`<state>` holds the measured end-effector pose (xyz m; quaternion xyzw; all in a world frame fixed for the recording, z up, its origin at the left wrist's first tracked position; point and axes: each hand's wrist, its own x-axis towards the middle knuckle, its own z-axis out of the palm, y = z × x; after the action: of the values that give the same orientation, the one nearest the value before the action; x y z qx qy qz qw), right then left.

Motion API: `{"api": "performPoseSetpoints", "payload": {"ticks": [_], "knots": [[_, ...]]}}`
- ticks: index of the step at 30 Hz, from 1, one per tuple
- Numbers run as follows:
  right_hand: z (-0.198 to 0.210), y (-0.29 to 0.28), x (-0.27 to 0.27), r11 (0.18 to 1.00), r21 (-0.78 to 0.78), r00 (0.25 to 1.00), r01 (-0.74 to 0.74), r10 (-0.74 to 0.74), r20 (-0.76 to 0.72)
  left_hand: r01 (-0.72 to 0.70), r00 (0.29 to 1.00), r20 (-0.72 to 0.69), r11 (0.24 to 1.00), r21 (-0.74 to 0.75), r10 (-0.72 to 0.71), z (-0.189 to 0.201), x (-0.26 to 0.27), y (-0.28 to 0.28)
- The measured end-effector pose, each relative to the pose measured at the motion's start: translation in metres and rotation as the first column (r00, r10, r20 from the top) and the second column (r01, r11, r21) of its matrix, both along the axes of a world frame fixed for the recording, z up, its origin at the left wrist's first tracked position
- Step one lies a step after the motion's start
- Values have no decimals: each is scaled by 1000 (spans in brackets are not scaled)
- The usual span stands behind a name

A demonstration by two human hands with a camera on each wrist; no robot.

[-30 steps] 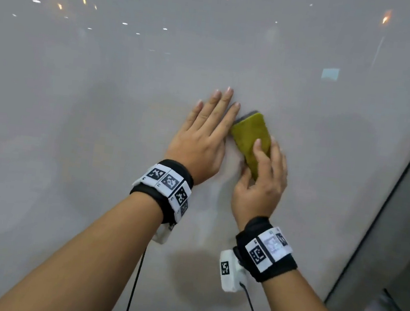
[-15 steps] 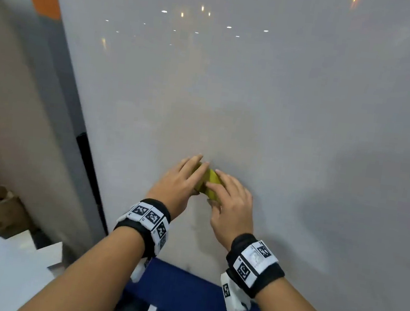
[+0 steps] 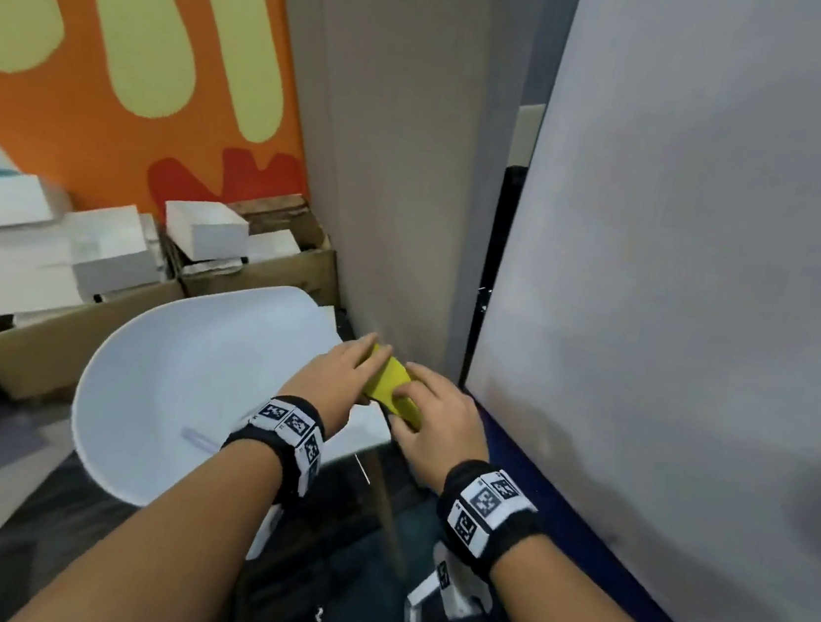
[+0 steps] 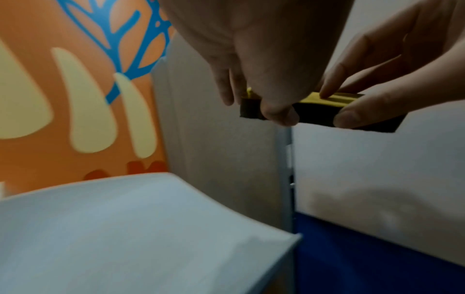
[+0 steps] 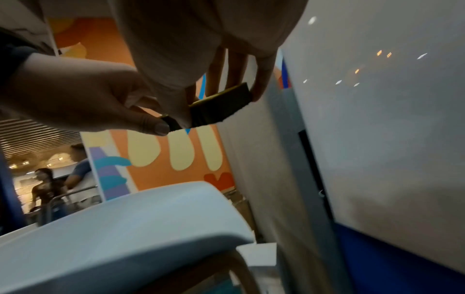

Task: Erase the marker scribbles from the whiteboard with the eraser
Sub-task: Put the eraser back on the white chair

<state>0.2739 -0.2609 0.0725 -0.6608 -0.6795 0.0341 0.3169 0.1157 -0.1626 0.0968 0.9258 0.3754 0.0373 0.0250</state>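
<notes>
One rectangular eraser [image 3: 391, 386], yellow on top with a dark felt underside, is held between two hands beside the lower left corner of one large white glossy whiteboard [image 3: 698, 305]. The left hand [image 3: 338, 379] pinches its left end, thumb below and fingers above. The right hand [image 3: 441, 423] grips its right end in the same manner. One white curved plastic chair seat [image 3: 193, 377] lies left of the whiteboard, below the eraser.
</notes>
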Motion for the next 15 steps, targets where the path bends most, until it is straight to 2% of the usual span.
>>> {"api": "performPoseSetpoints", "payload": {"ticks": [4,7,11,15], "knots": [[-27,40,-41,979,-121,987,-164,161,-29,-201,976,-109,974,-103,190,-20,-48,13],[-44,65,-71,941,-221,966,-255,256,-26,-314,937,-218,931,-188,272,-34,-82,24],[-61,82,-110,880,-379,957,-286,283,-64,-367,907,-315,890,-272,278,-52,-117,43],[-75,104,-149,858,-449,967,-248,245,-65,-366,893,-367,896,-251,261,-61,-142,68]]}}
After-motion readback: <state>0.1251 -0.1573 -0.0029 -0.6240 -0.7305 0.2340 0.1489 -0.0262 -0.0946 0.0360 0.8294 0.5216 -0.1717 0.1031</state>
